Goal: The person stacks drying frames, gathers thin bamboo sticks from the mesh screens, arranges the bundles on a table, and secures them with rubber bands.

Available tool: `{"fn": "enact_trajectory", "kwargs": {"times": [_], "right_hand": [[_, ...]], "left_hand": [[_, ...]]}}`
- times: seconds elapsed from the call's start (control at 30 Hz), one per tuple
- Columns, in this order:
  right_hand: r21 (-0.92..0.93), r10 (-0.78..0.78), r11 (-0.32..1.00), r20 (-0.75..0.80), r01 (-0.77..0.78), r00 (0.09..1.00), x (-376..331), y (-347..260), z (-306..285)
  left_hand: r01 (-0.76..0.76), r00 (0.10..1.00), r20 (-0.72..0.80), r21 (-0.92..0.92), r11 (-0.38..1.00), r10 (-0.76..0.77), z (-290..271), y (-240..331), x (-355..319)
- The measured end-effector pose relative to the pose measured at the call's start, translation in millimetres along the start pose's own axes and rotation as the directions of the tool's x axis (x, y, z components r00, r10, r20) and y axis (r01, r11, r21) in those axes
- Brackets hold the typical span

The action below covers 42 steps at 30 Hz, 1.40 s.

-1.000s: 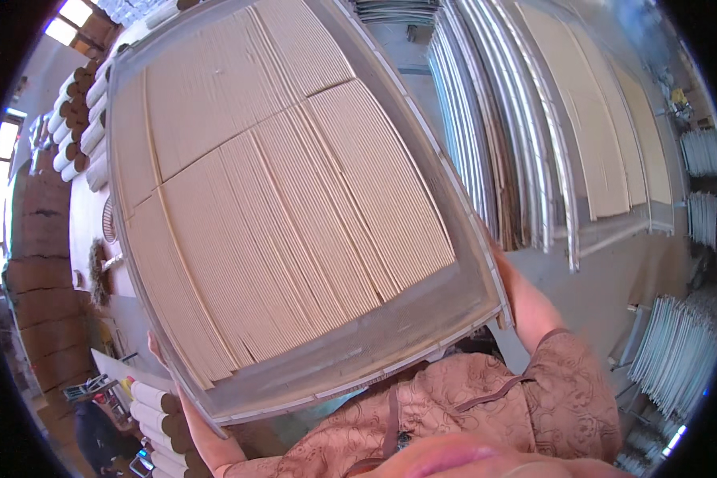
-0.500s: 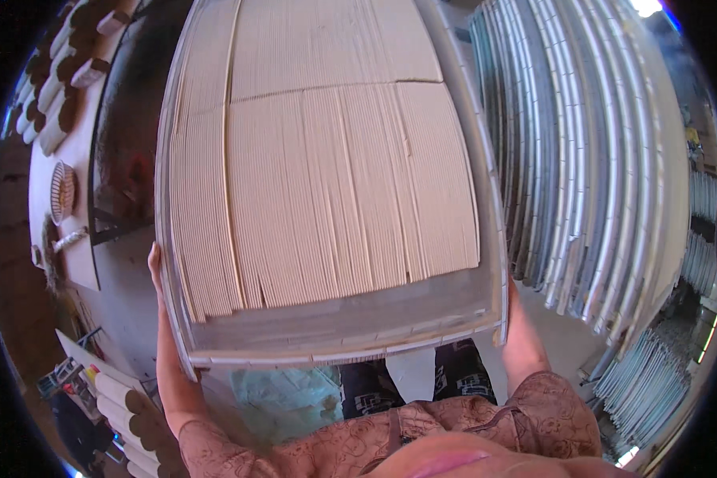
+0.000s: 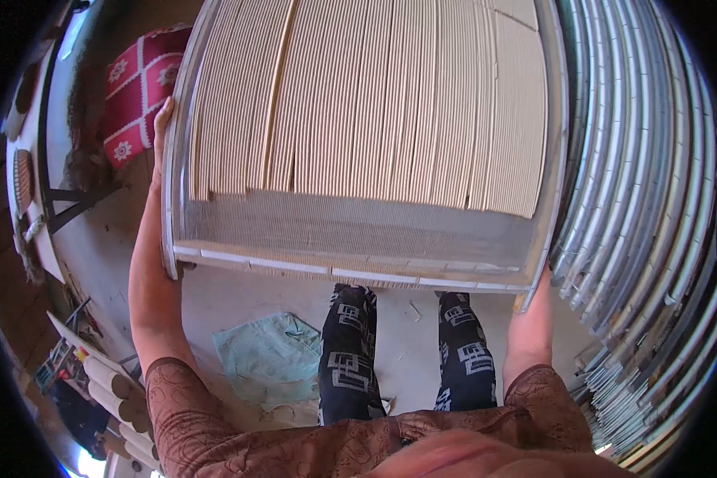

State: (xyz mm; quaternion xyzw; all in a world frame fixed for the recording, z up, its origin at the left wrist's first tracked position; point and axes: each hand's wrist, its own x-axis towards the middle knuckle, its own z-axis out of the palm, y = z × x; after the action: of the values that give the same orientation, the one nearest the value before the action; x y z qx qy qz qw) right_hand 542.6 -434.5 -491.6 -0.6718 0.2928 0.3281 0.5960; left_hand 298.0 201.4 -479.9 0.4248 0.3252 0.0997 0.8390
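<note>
While gripped at both side rails, held out flat above the floor and the knees: a wide grey tray [image 3: 358,255], filled edge to edge with pale ribbed strips [image 3: 374,95].

Left hand [image 3: 163,127] closed over the tray's left rail, fingers curled on the outer edge. Right hand [image 3: 536,291] pressed under the tray's near right corner, mostly hidden; impossible to tell whether clasped or merely propping.

Judged as mid-carry. Any setting down likely calls for a level hold and clearance from the stacked metal trays [image 3: 637,199] just right of the tray.

No labels or signs legible. Left of the tray, a red-and-white patterned mat [image 3: 139,88]. Below the tray, a pale green cloth [image 3: 267,358]. Well below-left of the tray, cardboard tubes [image 3: 107,382].
</note>
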Motion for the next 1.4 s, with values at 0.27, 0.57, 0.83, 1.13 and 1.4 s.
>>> {"fn": "enact_trajectory", "kwargs": {"times": [0.27,0.57,0.83,1.13,1.4], "right_hand": [[-0.004,-0.052,0.999,-0.094,0.052,0.994,71.7,1.0,-17.4],[0.032,-0.042,0.998,-0.111,0.045,0.993,143.6,2.1,-2.4],[0.036,-0.018,0.999,-0.117,0.022,0.993,157.6,4.3,2.5],[-0.254,-0.433,0.881,-0.091,0.400,0.897,88.0,-14.5,13.8],[-0.676,-0.662,0.463,0.168,0.574,0.731,-100.8,-32.2,60.3]], "left_hand": [[-0.029,0.993,-0.109,0.057,0.998,0.035,-30.0,-91.1,123.4],[0.060,0.991,-0.133,0.226,0.972,-0.030,9.4,-102.6,113.9],[0.144,0.978,-0.192,0.349,0.926,-0.080,37.2,-102.4,103.2],[0.042,0.915,-0.385,0.388,0.921,0.121,10.2,-83.2,9.6],[0.133,0.879,-0.464,0.464,0.876,0.112,139.1,-112.3,-191.6]]}}
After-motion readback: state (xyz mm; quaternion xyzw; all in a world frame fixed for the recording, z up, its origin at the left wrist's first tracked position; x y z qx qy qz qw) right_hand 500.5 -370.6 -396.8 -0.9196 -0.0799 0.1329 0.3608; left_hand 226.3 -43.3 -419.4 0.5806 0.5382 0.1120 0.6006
